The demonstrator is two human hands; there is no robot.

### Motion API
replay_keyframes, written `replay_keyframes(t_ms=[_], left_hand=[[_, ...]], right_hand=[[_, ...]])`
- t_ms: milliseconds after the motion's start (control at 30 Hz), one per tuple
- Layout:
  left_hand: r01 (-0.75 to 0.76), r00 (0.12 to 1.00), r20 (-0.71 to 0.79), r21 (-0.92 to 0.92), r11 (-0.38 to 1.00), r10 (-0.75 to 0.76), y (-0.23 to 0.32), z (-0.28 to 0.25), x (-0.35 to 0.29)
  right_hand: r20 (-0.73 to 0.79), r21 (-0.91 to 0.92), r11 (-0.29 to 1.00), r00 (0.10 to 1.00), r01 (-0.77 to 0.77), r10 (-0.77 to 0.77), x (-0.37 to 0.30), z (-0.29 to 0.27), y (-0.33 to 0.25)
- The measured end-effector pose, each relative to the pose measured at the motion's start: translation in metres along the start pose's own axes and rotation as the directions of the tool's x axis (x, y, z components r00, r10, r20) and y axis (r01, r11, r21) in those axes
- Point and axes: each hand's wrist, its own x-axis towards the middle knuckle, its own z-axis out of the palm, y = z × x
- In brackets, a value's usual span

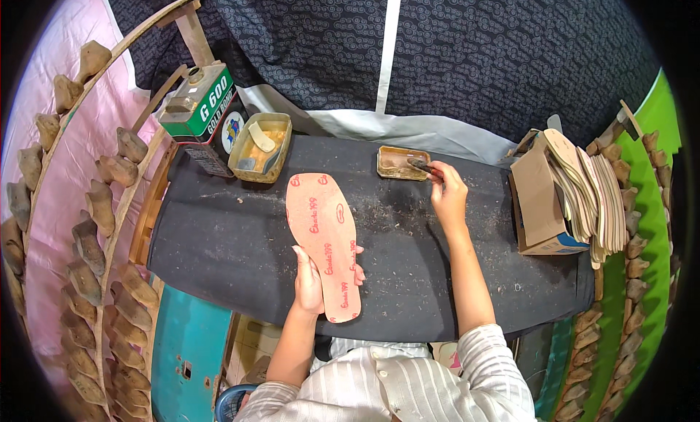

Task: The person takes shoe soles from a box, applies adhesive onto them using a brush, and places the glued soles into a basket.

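My left hand (309,282) is closed round the lower part of a pinkish-tan shoe insole (321,232) printed with red lettering. Its thumb lies at one edge and its fingertips show past the other, with the insole held upright above the table. Farther to the right, my right hand (448,195) pinches a short, dark brush-like tool (418,163). The tool's tip is at the right end of a small, shallow rectangular tray (388,175) with a brownish inside. Whether the tip touches the tray's contents I cannot tell.
A green, white and black metal can (198,105) stands at the back left beside a yellowish open container (257,175) holding scraps. At the right a cardboard box (538,192) is packed with insoles (594,188). Racks of wooden shoe lasts (89,243) flank the dark cloth-covered table (219,232).
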Motion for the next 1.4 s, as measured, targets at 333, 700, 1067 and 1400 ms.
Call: replay_keyframes(t_ms=[333, 700, 1067, 1400], left_hand=[[-0.018, 0.999, -0.028, -0.004, 1.0, 0.017, 0.001, -0.001, -0.001], [-0.025, 0.999, -0.04, -0.008, 1.0, 0.025, 0.0, -0.001, -0.002], [-0.058, 0.983, -0.166, 0.111, 0.992, 0.076, 0.008, -0.012, -0.005], [-0.059, 0.994, -0.084, 0.076, 0.995, 0.066, 0.007, 0.013, -0.004]], right_hand=[[-0.023, 0.013, 0.999, 0.999, 0.037, -0.036, -0.001, 0.005, 0.006], [-0.035, 0.373, 0.802, 0.871, 0.466, -0.49, -0.014, -0.028, -0.12], [0.108, 0.499, 0.716, 0.785, 0.488, -0.61, -0.028, -0.035, -0.13], [-0.008, 0.373, 0.705, 0.762, 0.603, -0.647, -0.019, -0.025, -0.142]])
